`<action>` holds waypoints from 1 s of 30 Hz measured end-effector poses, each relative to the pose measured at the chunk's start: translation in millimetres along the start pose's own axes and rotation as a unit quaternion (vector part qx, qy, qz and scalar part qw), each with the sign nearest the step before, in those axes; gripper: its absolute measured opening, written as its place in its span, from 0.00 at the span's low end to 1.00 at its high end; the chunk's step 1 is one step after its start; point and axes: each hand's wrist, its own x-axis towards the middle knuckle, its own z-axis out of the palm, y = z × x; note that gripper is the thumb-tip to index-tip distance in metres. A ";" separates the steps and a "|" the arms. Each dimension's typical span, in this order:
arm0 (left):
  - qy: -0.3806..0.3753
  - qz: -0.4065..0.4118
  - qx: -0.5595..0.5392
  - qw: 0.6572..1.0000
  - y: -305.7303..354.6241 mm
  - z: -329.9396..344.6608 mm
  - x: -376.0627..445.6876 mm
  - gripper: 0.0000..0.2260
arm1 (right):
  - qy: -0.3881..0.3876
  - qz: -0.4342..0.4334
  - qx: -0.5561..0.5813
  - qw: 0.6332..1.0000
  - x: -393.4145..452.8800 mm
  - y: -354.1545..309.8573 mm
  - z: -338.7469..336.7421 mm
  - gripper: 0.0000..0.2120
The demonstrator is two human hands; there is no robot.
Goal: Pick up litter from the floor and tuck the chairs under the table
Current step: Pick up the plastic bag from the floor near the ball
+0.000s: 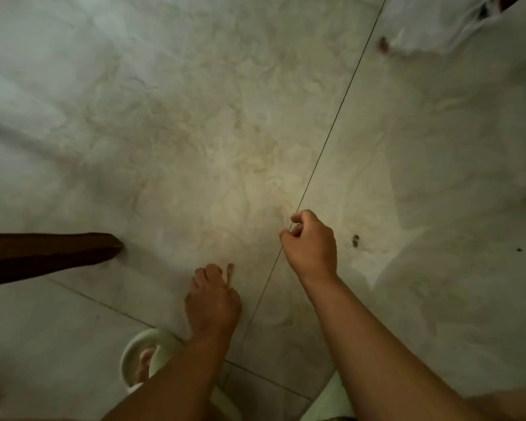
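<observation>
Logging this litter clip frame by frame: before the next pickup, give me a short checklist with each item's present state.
1. Left hand holds a thin brown scrap between its fingers: ok.
2. Right hand is free for another pickup: cannot tell; its fingers are curled, and anything inside is hidden.
3. More litter is in view: ok; a dark bit lies on the floor to the right of the right hand, a brown piece farther off.
4. Chair leg is apart from both hands: ok.
5. Chairs tucked under the table: cannot tell; no table in view.
</observation>
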 end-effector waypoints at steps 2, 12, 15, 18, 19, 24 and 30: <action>0.007 -0.010 -0.013 1.000 -6.2 11.3 2.6 0.14 | 0.013 -0.002 0.003 1.000 1.4 11.3 6.7 0.13; 0.031 0.058 -0.023 0.998 -2.5 21.8 23.6 0.13 | 0.171 0.082 -0.017 0.982 10.3 73.5 -6.6 0.17; 0.040 0.078 -0.071 0.994 21.4 15.1 32.3 0.13 | 0.186 0.113 -0.056 0.974 20.0 83.6 -13.1 0.20; 0.046 0.093 -0.121 0.987 43.5 8.7 38.2 0.12 | 0.173 0.125 -0.081 0.974 29.1 89.0 -15.4 0.21; 0.052 0.108 -0.129 0.984 49.5 7.1 39.0 0.12 | 0.166 0.124 -0.086 0.975 32.6 89.9 -15.4 0.19; 0.076 0.169 -0.147 0.972 70.3 0.2 37.1 0.12 | 0.139 0.097 -0.086 0.982 42.1 90.5 -7.3 0.07; 0.065 0.197 -0.158 0.965 95.5 -6.2 33.2 0.12 | 0.142 0.081 -0.053 0.985 39.5 89.5 -14.1 0.12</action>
